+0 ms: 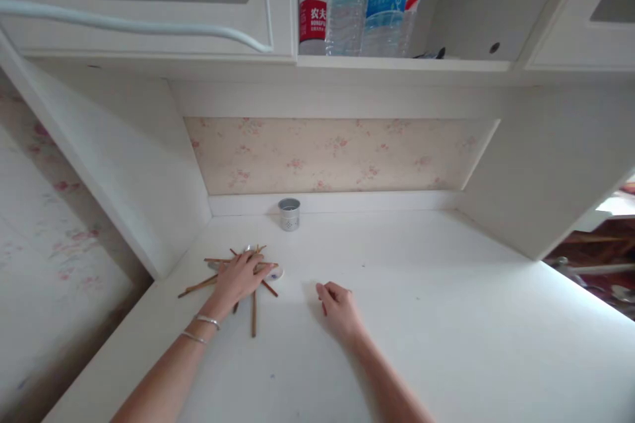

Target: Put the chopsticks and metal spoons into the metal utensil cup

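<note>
My left hand (241,275), with two bracelets on its wrist, reaches over a loose pile of brown wooden chopsticks (254,314) on the white tabletop. Its thumb and fingers are spread apart and touch the top of the pile. The chopsticks point in many directions, and the hand covers their middle. Beside the thumb shows the rounded white end of a spoon (276,273) with a small blue mark. Other pale or shiny pieces under the fingers are partly hidden. To the right, my right hand (340,309) rests on the table with its fingers curled, nothing visible in them.
Behind the pile a silver perforated metal holder (290,215) stands upright near the back wall. White side panels bound the white table (417,330) left and right. Overhead, an open shelf holds several plastic bottles (384,6), and a white cable (149,26) hangs across the cabinet door.
</note>
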`<state>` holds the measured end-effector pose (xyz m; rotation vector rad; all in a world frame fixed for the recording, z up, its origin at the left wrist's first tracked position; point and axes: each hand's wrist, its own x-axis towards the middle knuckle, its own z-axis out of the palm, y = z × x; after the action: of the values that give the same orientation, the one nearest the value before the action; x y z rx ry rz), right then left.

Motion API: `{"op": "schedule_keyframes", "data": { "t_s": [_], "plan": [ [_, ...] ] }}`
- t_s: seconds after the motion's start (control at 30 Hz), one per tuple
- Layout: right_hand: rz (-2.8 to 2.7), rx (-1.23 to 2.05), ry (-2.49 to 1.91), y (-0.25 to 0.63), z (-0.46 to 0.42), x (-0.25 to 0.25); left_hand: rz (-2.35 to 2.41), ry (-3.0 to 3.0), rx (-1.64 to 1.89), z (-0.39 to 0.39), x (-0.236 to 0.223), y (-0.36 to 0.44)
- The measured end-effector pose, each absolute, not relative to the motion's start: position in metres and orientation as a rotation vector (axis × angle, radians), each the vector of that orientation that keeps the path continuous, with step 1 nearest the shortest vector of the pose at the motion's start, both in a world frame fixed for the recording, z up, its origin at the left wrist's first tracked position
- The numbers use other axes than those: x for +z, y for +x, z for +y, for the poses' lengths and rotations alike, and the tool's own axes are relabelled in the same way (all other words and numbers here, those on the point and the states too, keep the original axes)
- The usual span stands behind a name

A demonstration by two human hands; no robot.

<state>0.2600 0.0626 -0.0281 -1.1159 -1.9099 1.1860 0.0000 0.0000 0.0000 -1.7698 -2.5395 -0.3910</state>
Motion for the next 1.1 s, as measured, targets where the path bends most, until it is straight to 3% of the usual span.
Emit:
{"op": "schedule_keyframes", "data": {
  "t_s": [0.53, 1.1],
  "plan": [
    [-1.963, 1.066, -1.161, 0.257, 0.057, -0.031, -2.352, -1.69, -0.572, -0.047, 0.0, 0.028],
    [-2.036, 1.239, -1.231, 0.197, 0.104, -0.009, -1.901, -2.014, -0.982, -0.067, 0.01, 0.063]
  ]
}}
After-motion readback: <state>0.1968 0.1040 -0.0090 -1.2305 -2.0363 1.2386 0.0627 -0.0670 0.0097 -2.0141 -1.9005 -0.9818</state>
